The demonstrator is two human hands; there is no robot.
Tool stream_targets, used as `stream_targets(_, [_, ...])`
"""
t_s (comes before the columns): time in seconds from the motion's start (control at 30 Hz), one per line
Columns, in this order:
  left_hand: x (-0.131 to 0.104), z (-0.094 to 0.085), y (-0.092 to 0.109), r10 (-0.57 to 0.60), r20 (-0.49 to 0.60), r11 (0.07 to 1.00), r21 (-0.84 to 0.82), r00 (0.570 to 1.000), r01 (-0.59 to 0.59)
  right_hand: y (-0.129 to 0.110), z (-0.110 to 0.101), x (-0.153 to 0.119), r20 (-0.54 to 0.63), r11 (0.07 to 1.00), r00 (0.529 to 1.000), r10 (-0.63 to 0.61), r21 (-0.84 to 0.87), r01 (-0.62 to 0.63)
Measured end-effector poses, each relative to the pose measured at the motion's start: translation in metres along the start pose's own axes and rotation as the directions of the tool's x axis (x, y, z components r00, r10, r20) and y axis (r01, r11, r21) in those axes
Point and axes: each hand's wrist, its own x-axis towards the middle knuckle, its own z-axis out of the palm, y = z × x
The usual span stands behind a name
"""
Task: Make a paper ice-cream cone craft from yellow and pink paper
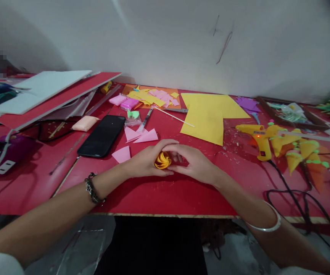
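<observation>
Just above the red table, a small yellow folded-paper swirl [163,160] with curved pleats sits between my two hands. My left hand [144,158] is closed around its left side, thumb below and fingers over the top. From the right, my right hand [197,162] curls in, its thumb and fingertips at the swirl's edge; some of its fingers are partly hidden. Pink paper pieces [121,154] lie by my left wrist, and a pen [147,119] lies beyond them. Farther back is a large yellow paper sheet [203,118].
A black phone [102,136] lies left of my hands. On the right are a yellow glue gun [258,139] with a lit red light, its looping black cable [285,187], and yellow and orange paper cones [295,158]. Foam boards [47,89] lean at the left; paper scraps [153,97] lie behind.
</observation>
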Motion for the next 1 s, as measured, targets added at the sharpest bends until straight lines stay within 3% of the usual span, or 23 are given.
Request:
stream_targets(0.53, [-0.0007,-0.0012,0.0006,-0.032,-0.002,0.983,0.179,0.999,0.031,-0.004,0.001,-0.0005,0.018,0.999,1.0,-0.024,-0.026,0.025])
stream_targets(0.77, [-0.001,-0.0011,-0.0033,-0.11,-0.027,0.947,0.299,0.994,0.113,-0.0029,0.0078,0.0005,-0.008,0.997,1.0,0.011,-0.081,-0.012])
stream_targets(1.0, [-0.0006,0.0005,-0.0045,-0.06,-0.03,0.971,0.232,0.998,0.065,-0.0019,0.0081,0.0008,-0.033,0.995,0.999,-0.013,-0.103,0.01])
